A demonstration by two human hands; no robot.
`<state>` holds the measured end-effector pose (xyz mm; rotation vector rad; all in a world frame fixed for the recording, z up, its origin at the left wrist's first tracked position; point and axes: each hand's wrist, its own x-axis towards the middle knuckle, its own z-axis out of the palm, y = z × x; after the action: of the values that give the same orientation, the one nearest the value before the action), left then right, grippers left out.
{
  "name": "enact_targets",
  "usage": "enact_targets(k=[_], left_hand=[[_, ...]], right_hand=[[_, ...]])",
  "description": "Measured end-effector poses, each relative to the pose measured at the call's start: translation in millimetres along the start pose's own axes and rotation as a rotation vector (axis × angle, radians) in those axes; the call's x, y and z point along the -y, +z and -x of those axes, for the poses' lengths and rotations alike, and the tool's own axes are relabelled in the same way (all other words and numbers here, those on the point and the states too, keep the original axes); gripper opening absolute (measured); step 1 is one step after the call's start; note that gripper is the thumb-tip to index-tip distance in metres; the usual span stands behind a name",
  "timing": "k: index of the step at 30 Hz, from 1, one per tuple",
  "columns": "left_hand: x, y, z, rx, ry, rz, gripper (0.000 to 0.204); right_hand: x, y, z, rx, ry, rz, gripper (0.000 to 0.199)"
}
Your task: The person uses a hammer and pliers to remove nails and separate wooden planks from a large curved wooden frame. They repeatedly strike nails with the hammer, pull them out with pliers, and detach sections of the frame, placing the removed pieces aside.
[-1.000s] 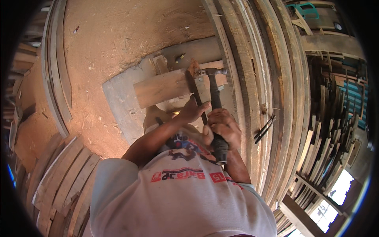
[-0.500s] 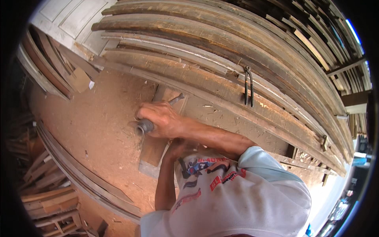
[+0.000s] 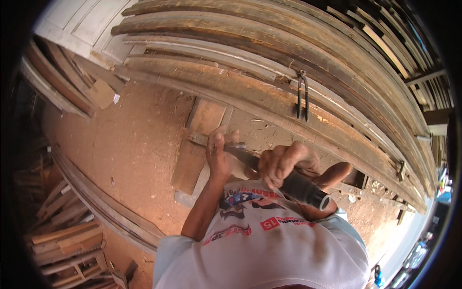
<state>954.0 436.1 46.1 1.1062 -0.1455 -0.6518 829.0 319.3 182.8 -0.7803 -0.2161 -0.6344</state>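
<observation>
At frame centre the right hand (image 3: 284, 164) wraps the hammer (image 3: 269, 171) by its dark handle, while the left hand (image 3: 217, 154) presses flat, grip spread, on the wooden board (image 3: 195, 154) lying on the dirt floor (image 3: 134, 139); a mis-aimed blow could strike those 5 fingers

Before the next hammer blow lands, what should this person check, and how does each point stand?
1. Right hand wrapped round the hammer handle: ok.
2. Left hand steadying the short board on the dirt floor: ok.
3. Left fingers clear of where the hammer head comes down: cannot tell, the head is hidden between the hands.
4. Board lying flat: ok, it looks flat.
5. Pincers on the stacked long planks out of the swing: ok.
</observation>
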Motion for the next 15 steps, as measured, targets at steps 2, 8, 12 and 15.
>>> enact_targets(k=[2, 8, 12, 15], left_hand=[[-5, -9, -3, 0.015, -0.016, -0.095, 0.042], [-35, -42, -13, 0.076, 0.098, -0.46, 0.03], [-82, -28, -19, 0.396, 0.257, -0.807, 0.031], [-118, -40, -27, 0.567, 0.441, -0.924, 0.052]], right_hand=[[19, -20, 17, 0.135, 0.048, 0.003, 0.096], [55, -15, 70, -0.093, 0.829, 0.377, 0.085], [11, 9, 74, -0.026, 1.328, 0.867, 0.059], [-42, 25, 87, -0.173, 1.109, 1.298, 0.055]])
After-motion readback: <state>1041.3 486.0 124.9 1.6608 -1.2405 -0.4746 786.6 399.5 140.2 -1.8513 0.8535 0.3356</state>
